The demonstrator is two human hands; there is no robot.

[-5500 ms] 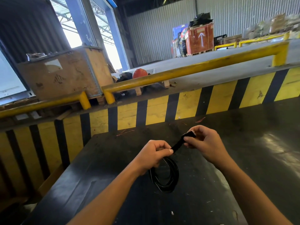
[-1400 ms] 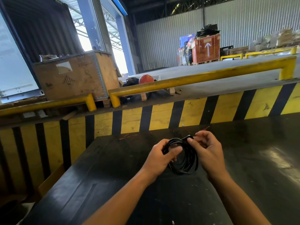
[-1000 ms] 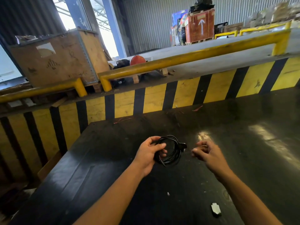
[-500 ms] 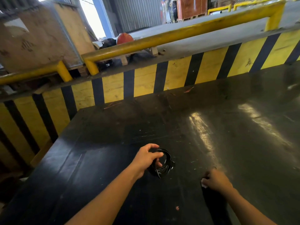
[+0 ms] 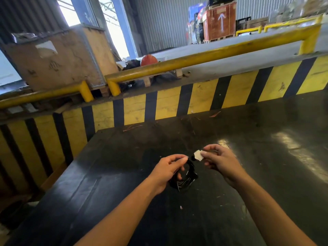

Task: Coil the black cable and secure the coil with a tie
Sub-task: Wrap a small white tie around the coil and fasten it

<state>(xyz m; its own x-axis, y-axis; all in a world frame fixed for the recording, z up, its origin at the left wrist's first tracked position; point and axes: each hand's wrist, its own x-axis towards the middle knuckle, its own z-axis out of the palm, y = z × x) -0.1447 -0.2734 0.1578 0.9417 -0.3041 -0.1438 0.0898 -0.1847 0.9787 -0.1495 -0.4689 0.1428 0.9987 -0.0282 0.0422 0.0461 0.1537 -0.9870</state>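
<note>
You're working over the wide black surface in front of the yellow-and-black striped barrier, and the picture is different from half a second ago: your right hand was down low on the surface then, well apart from the coil, and now it's coming back up beside it with a small pale tag pinched between thumb and fingertips. I'm reading that as the tie, or the end of one, though it's too small to be sure.

Your left hand is keeping its grip closed around the black cable, which is already wound into a compact coil hanging just above the surface. The pale piece is sitting just beside the top of the coil, next to a dark cable end.

So the coiling looks done and you're moving into securing.

Containers: the big plywood crate behind the yellow rail is closed, contents hidden. The red crate with a white arrow far back is closed too.
</note>
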